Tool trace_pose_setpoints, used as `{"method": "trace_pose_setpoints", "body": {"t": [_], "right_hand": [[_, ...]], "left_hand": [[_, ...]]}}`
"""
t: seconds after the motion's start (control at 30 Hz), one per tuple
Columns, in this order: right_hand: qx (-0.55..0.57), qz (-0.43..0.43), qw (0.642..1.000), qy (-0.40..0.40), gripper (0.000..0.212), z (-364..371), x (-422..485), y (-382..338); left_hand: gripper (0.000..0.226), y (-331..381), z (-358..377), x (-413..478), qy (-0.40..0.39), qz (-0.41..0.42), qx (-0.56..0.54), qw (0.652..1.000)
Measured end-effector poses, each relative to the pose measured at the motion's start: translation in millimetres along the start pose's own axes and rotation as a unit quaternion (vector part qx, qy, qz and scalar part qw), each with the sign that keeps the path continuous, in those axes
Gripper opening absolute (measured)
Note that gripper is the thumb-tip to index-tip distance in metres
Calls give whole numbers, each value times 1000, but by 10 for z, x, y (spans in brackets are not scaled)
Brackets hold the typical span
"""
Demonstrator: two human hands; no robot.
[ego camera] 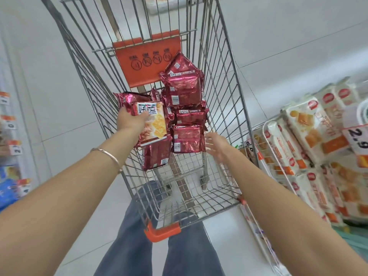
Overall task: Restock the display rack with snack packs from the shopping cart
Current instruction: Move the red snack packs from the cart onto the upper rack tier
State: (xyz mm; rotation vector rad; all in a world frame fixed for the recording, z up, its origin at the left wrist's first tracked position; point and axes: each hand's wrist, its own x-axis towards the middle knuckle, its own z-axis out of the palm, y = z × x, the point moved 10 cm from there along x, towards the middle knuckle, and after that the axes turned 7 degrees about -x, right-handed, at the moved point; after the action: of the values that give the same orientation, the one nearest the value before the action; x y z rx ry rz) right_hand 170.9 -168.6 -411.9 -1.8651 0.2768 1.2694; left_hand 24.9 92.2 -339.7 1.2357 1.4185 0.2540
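Over the left side of the shopping cart (225, 96), you hold one snack pack (154, 122) lifted clear above the others, its printed front with pale crackers facing up. Your left hand (130, 120) grasps it at its upper left corner, thumb laid across the front and fingers behind. A thin bracelet (106, 154) sits on that wrist.

Your right hand (217, 146) is released and holds nothing. Its fingers are spread and straight, just beside the nearest pack of the pile of red packs (185, 92); you cannot tell whether the fingertips touch it. That pile lies in the middle of the cart basket and leans up against the orange flap (147, 60) at the cart's far end. Most of its packs show their backs, with barcodes.

An orange bumper (162, 232) caps the cart's near corner, above your jeans (131, 236).

Beside the cart's right wall stands the display rack (263, 129), white wire, stacked with white-and-orange packs (310, 124) and bearing a price tag (358, 139) reading 2.9. Well apart on the left edge of view, a shelf (10, 120) carries small price labels.
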Motion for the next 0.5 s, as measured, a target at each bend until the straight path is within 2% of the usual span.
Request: {"method": "trace_pose_setpoints", "body": {"t": [0.1, 0.27, 0.4, 0.5], "right_hand": [[-59, 23, 997, 45, 3, -63, 166, 115], [-120, 20, 992, 22, 38, 95, 502, 234], [-140, -5, 990, 4, 60, 259, 763, 245], [-140, 2, 990, -9, 67, 311, 839, 323]], "left_hand": [[81, -76, -137, 117, 36, 5, 1, 999], [87, -339, -153, 327, 43, -15, -4, 999], [70, -392, -188, 396, 41, -12, 0, 999], [87, -426, -232, 472, 32, -23, -3, 999]]}}
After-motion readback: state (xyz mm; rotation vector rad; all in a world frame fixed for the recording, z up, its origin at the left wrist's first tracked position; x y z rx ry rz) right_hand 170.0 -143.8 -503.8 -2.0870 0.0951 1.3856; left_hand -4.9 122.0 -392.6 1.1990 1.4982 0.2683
